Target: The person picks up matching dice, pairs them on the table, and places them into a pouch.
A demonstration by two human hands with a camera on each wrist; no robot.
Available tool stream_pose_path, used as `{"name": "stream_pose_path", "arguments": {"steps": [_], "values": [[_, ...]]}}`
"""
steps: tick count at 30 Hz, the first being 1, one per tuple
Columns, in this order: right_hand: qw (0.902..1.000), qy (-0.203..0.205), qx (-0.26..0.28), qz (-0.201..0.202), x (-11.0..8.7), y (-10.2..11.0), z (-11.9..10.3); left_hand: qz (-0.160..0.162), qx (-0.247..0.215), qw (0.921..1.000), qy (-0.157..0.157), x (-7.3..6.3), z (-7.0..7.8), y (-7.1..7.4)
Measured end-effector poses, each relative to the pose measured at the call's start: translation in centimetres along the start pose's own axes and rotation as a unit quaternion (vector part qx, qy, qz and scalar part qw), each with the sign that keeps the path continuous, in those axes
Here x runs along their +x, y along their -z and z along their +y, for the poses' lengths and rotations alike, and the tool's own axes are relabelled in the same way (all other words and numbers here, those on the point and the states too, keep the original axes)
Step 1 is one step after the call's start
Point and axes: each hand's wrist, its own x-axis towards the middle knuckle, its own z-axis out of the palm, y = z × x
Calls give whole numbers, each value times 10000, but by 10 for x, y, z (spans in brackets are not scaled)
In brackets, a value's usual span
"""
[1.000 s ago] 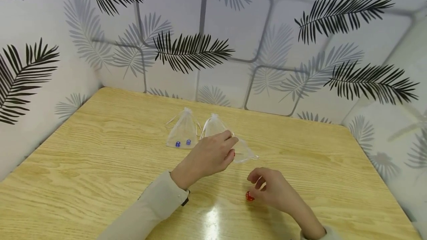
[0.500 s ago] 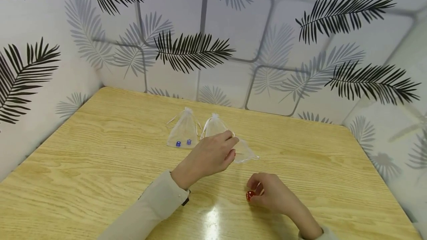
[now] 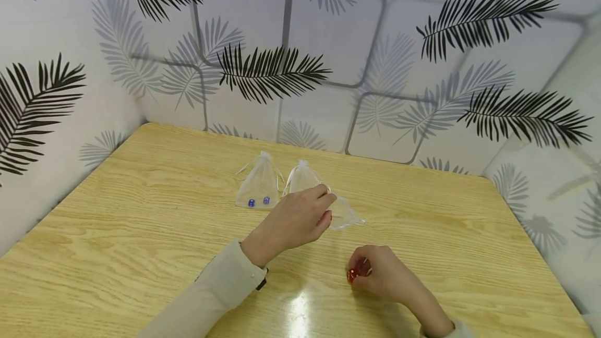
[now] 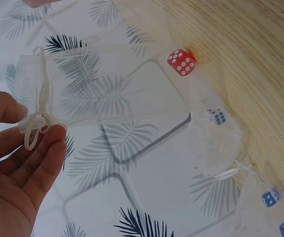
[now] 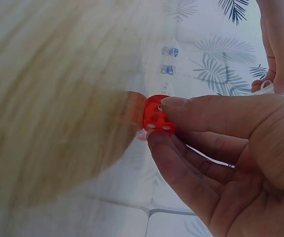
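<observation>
My left hand (image 3: 298, 218) pinches the top of a sheer white drawstring bag (image 4: 117, 84) by its ribbon, between thumb and fingers. At the bag's lower end, a red die (image 4: 182, 62) overlaps the mesh in the left wrist view. My right hand (image 3: 389, 275) holds another red die (image 5: 157, 114) between thumb and index finger, low over the wooden table (image 3: 141, 254). The die is translucent with white pips, and its reflection shows in the tabletop. In the head view the left hand hides most of the held bag.
Beside the left hand lies a second sheer bag (image 3: 300, 175), with a blue die (image 4: 218, 116) showing in it. Farther left is a third bag (image 3: 257, 181) with two blue dice (image 3: 266, 200). Leaf-patterned walls (image 3: 328, 113) border the table at the back and sides.
My right hand has lowered slightly and its thumb and index finger have closed around the red die. The left hand and the bags have stayed in place.
</observation>
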Motion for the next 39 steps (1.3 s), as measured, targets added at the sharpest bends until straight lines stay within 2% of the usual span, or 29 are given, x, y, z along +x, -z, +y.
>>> {"name": "stream_pose_path", "arguments": {"steps": [6, 16, 24, 29, 34, 39], "values": [[9994, 152, -206, 245, 0, 8, -7, -33, -12, 10000, -1, 0, -1, 0], [9977, 292, -368, 483, 0, 39, -33, -130, -50, 9999, 59, -2, -1, -1], [9876, 760, -542, 1264, 4, 58, -55, -172, 1, 9998, 47, -1, -1, 1], [9782, 972, -688, 1700, 16, 59, -64, -201, 4, 9998, 59, -1, -2, 1], [9743, 905, -672, 1952, 26, 52, -63, -194, -67, 9998, 66, 0, -2, 1], [9668, 889, -878, 2227, 31, 44, -62, -180, -72, 9998, 76, 0, -2, 0]]}}
